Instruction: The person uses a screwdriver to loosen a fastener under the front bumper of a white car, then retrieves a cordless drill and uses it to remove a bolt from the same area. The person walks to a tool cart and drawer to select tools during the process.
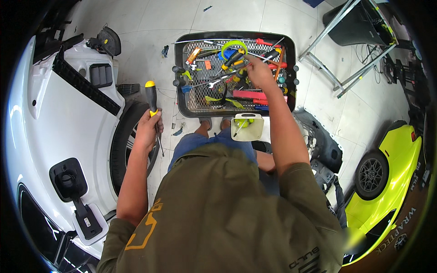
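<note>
My left hand [149, 129] is closed around a screwdriver [151, 98] with a black and yellow handle. Its handle points up and its shaft runs down below my fingers. Over a black-rimmed mesh tool tray [180, 98], my right hand [260, 73] reaches in among the tools with its index finger stretched out; the other fingers are partly hidden. Close to that fingertip lie a yellow-green ring [223, 49] and a black and yellow handle [234, 59]. A wrench [212, 85], a red flat bar [249, 94] and several other hand tools lie jumbled in the tray.
A cream bin [247, 132] hangs at the tray's near side. To the left stands a white car [41, 127] with its wheel [119, 150] exposed. A metal stepladder [323, 68] is at far right, a black car part [325, 141] and yellow-green car [391, 159] at right.
</note>
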### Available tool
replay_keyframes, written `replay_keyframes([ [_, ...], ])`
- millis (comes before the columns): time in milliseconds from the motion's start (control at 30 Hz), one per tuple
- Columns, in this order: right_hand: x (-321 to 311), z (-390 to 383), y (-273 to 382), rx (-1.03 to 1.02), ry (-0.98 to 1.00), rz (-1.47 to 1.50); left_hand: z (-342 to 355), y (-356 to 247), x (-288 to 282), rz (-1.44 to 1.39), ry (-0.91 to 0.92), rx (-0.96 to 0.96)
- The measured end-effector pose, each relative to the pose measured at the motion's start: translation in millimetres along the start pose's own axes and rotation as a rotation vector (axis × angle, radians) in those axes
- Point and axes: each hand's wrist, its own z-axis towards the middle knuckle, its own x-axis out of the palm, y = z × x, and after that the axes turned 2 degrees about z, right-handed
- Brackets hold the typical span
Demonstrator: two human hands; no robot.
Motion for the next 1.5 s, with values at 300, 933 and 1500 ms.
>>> replay_keyframes([
  [300,-44.5,-32.1,-35.3,0.088,-0.201,0.068,-11.4,32.8,-0.7,0.045,-0.051,0.035],
  [933,51.0,-54.7,31.6,-0.376,0.157,0.165,-19.5,18.5,17.0,0.222,-0.03,0.046],
  [1500,-60.2,-86.7,-93.5,0.148,-0.439,-0.183,-6.9,-10.1,39.3,0.084,-0.028,-0.05],
])
